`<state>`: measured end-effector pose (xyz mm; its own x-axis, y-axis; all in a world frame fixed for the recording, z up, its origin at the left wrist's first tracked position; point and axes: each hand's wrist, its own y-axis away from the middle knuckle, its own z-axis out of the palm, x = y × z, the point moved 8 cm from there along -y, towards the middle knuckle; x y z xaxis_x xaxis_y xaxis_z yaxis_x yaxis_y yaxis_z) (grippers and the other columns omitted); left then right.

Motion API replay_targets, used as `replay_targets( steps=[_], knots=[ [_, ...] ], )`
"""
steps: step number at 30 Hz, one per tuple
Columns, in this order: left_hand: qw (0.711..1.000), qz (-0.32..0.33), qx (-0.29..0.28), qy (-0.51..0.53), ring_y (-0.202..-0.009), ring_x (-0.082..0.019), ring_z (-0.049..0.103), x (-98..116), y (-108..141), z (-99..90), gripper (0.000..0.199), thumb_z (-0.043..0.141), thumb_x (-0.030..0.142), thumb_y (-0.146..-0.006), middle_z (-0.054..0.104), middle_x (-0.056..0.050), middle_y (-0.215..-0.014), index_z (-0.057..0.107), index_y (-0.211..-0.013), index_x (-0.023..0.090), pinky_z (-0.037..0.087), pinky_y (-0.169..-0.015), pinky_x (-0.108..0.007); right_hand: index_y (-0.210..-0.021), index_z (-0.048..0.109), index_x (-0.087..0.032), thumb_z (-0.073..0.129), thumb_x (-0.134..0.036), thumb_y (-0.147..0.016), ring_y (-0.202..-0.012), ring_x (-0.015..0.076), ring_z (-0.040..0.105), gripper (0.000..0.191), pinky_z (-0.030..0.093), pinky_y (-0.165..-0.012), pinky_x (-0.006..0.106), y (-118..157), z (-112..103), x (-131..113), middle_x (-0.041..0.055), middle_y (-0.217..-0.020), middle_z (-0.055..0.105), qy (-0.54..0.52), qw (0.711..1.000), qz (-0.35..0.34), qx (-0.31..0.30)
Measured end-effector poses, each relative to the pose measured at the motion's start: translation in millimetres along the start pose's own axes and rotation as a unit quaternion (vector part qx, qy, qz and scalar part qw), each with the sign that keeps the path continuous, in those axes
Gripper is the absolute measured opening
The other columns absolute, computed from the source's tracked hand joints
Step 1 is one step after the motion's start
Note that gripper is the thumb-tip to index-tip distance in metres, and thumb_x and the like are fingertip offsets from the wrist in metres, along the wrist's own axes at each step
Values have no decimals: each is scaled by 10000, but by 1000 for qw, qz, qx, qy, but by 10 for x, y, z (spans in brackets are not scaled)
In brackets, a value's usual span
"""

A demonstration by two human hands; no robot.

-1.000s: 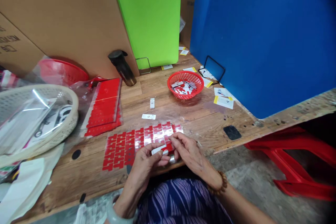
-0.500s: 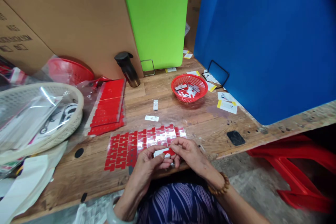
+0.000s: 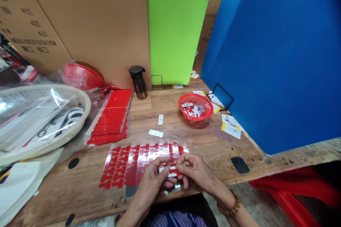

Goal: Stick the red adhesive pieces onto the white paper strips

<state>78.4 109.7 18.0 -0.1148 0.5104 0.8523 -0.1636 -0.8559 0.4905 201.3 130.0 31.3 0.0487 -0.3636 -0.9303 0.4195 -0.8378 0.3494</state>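
Observation:
My left hand point(image 3: 152, 178) is closed on a small white card point(image 3: 170, 175) near the table's front edge. A red sticker point(image 3: 175, 171) lies on the card's right end, and my right hand point(image 3: 196, 171) pinches it there; the fingertips partly hide both pieces. Under and beside my hands a clear sheet of red T-shaped stickers point(image 3: 116, 166) lies flat on the table. Just beyond the sheet lie two loose white cards, one crosswise point(image 3: 156, 133) and one lengthwise point(image 3: 160, 119). A red basket point(image 3: 195, 117) farther back holds several white and red pieces.
At left, a white basket point(image 3: 86, 110) holds bagged printed sheets, beside stacked red sheets point(image 3: 112, 113). A dark bottle point(image 3: 138, 83) stands before a cardboard box point(image 3: 101, 25). Green point(image 3: 178, 25) and blue point(image 3: 269, 53) panels rise behind. A red stool point(image 3: 282, 188) is at right.
The view has tilted up and shifted left, so things on the table appear lower. Both hands stay together at the card; my right fingers are still on the red sticker.

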Motion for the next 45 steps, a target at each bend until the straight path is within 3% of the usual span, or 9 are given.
replay_targets(
  steps=[4,9,12,15,19,24,31,40,45],
  knots=[
    [967,159,88,-178,-961,-226,655,253,51,-217,364,521,378,-834,690,-121,-1024,555,-1129,169,505,-864,-392,-715,546,-157,686,-384,-718,-405,59,527,266,386,-461,164,-113,-505,-353,-40,-519,614,-59,986,-75,138],
    [815,358,93,-445,-1270,-295,426,179,131,-104,319,575,208,-800,582,-99,-1266,615,-1115,240,393,-997,-534,-899,508,-192,678,-401,-712,-513,81,593,328,478,-527,207,-333,-800,-575,-1,-796,665,-175,943,-129,250],
    [751,417,104,-501,-1296,-322,382,23,114,-3,368,618,187,-773,543,-114,-1308,599,-1137,232,343,-1011,-596,-1058,461,-198,497,-374,-846,-524,119,609,278,498,-523,259,-616,-601,-653,8,-799,641,47,963,-139,225],
    [723,435,108,-526,-1313,-326,353,-45,89,61,407,614,204,-785,520,-130,-1327,566,-1189,228,330,-1021,-598,-1020,539,-165,383,-258,-896,-707,154,633,220,501,-662,289,-958,-302,-786,54,-866,643,347,903,-184,174],
    [724,422,101,-537,-1329,-323,328,-37,82,74,441,598,194,-796,491,-129,-1356,531,-1230,233,334,-1028,-587,-1000,601,-148,497,-136,-824,-996,196,535,205,391,-904,321,-1387,-126,-862,95,-1030,609,449,860,-202,131],
    [728,411,95,-540,-1329,-322,328,-28,81,77,444,606,188,-790,477,-112,-1374,530,-1224,245,331,-1029,-596,-987,610,-135,595,-139,-756,-1035,242,477,231,348,-895,351,-1699,-84,-817,124,-1055,570,530,825,-169,103],
    [731,407,105,-537,-1348,-306,295,-16,113,84,434,591,176,-802,474,-116,-1378,521,-1227,225,319,-1046,-579,-1100,589,-132,674,-164,-681,-955,222,511,428,388,-811,301,-1814,-188,-824,109,-1035,569,517,835,-149,115],
    [738,411,86,-529,-1317,-334,345,-32,79,70,428,604,199,-793,488,-128,-1361,544,-1216,234,316,-1023,-617,-825,632,-140,540,-149,-769,-691,135,551,108,429,-655,247,-1375,-375,-974,14,-731,607,376,898,-185,131],
    [839,352,86,-405,-1295,-308,385,53,62,-40,341,560,240,-827,529,-106,-1325,597,-1166,241,295,-1050,-575,-769,608,-172,561,-179,-762,-711,127,540,48,437,-666,242,-739,-309,-976,-2,-763,578,280,924,-240,102]
  ],
)
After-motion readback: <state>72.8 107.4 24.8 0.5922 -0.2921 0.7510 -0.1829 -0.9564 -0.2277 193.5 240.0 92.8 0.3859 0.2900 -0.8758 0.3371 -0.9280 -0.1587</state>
